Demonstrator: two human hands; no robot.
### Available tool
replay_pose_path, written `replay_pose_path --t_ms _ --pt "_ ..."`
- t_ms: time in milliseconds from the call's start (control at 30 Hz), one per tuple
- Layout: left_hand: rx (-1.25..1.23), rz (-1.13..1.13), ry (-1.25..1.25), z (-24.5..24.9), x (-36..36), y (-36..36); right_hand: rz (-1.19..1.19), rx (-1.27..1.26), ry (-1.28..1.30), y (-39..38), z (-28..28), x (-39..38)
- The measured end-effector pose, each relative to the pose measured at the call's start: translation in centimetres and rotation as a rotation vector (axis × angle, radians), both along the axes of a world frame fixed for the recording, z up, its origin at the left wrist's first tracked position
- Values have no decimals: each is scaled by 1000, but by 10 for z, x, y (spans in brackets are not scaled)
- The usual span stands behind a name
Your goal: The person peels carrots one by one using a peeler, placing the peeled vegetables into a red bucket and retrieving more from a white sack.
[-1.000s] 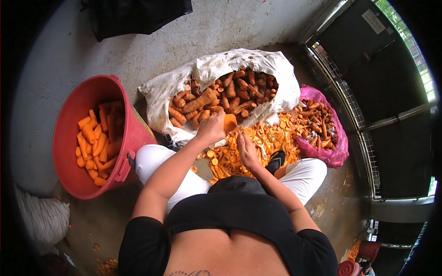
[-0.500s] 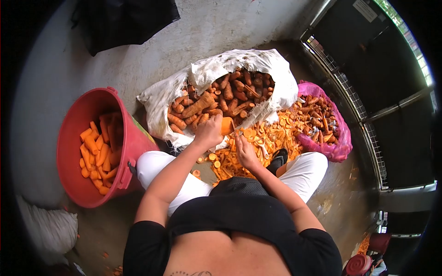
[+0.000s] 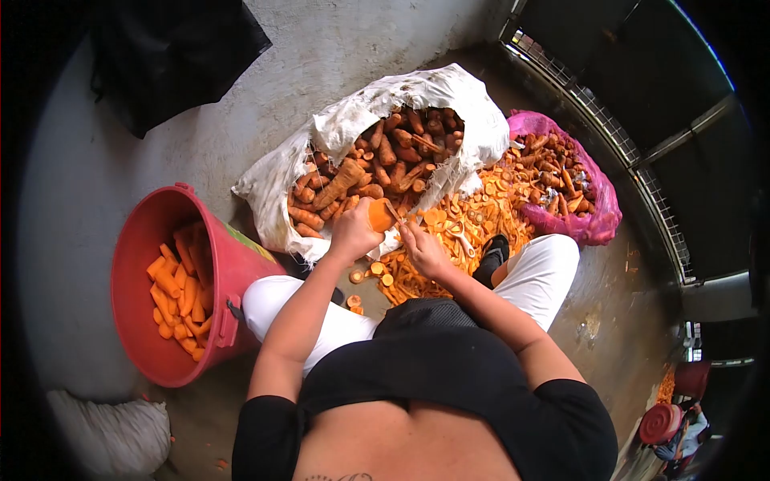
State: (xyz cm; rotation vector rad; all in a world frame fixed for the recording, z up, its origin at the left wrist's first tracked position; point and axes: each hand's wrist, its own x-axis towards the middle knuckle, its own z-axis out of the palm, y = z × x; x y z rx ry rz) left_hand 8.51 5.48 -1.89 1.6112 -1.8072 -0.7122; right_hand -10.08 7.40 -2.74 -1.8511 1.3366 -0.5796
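Note:
My left hand is wrapped round a thick, bright orange peeled carrot, its blunt end facing right. A small knife, its thin blade against that end, is in my closed right hand; its handle is hidden by the fingers. Just beyond the hands lies a torn white sack full of unpeeled, brownish carrots. Below and to the right of my hands spreads a heap of orange peelings and sliced ends. Pale and forked, a small object rests on the heap.
At left a red bucket holds peeled carrots. Beyond the heap sits a pink plastic bag of carrot scraps. A pale sack lies at lower left. Dark gate panels flank the right; another person is far right.
The view has shifted and tilted slightly. My hands stay together at the carrot, with the blade now against its end. More of the person at far right shows.

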Motion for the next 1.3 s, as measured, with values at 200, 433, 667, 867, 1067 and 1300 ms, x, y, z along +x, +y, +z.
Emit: replay_pose_path --t_ms 200,433,667,867,1067,1300 --pt "14 -75 219 -6 4 -3 23 41 63 -5 11 -2" --pt "-134 51 179 -13 -7 1 9 7 65 -5 24 -2" --pt "-100 -39 299 -20 0 0 12 -21 31 -3 30 -1" --pt "240 -196 758 -16 5 3 50 -54 23 -6 32 -2" --pt "563 -334 861 11 19 7 131 -95 73 -7 27 -8" --pt "647 -518 1042 7 26 8 212 -255 80 -14 27 -11"
